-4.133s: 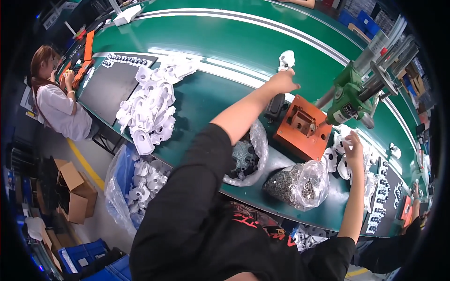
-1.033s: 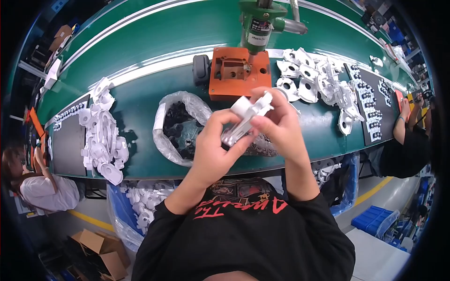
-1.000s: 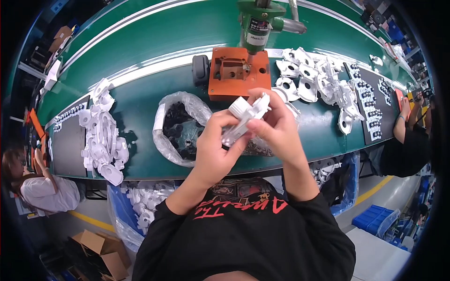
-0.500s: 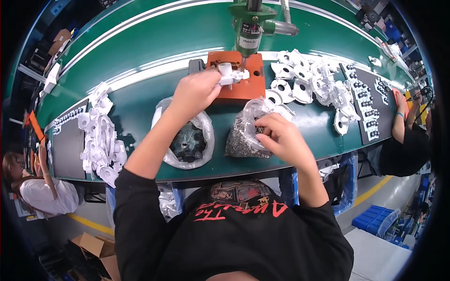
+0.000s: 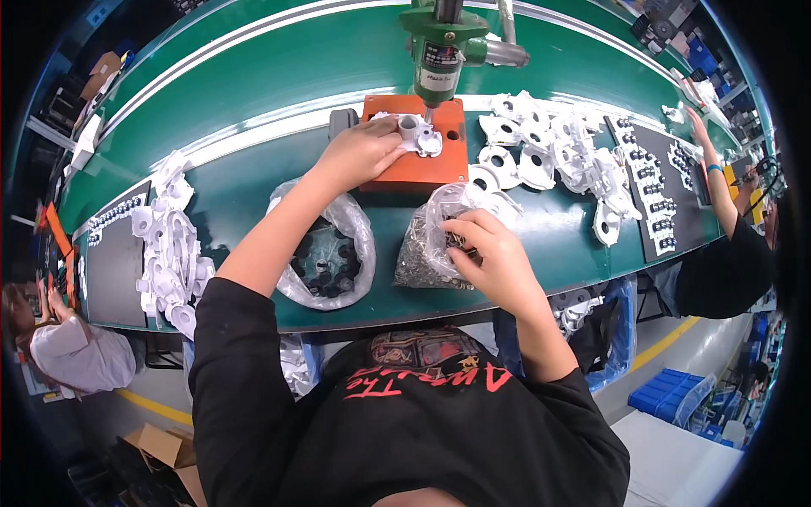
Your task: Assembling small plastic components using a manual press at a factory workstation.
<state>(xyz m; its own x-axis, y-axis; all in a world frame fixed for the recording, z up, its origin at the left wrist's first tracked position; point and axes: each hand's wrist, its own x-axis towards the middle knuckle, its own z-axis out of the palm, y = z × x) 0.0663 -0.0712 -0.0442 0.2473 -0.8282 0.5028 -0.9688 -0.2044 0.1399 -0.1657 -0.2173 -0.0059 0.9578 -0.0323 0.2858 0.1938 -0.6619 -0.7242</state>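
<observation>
My left hand (image 5: 365, 155) grips a white plastic housing (image 5: 409, 127) by its left side. The housing has an upright round collar and rests on the orange fixture block (image 5: 427, 171). Directly above its right part is the tip of a green power driver (image 5: 438, 72). My right hand (image 5: 494, 260) is at the mouth of a clear plastic bag of small metal screws (image 5: 420, 258). Its thumb and fingers are bent but apart over the screws; no screw can be made out between them.
An open bag of black round parts (image 5: 329, 287) stands left of the screws. White housings lie piled at left (image 5: 173, 253) and right (image 5: 541, 139). Dark mats (image 5: 117, 275) hold small black-and-white parts. Co-workers sit at both ends; one arm (image 5: 718, 182) reaches over the bench at right.
The housing has gone from tilted in my left hand to lying flatter on the block, collar up. My right hand stays at the screw bag. The right co-worker's arm has stretched forward.
</observation>
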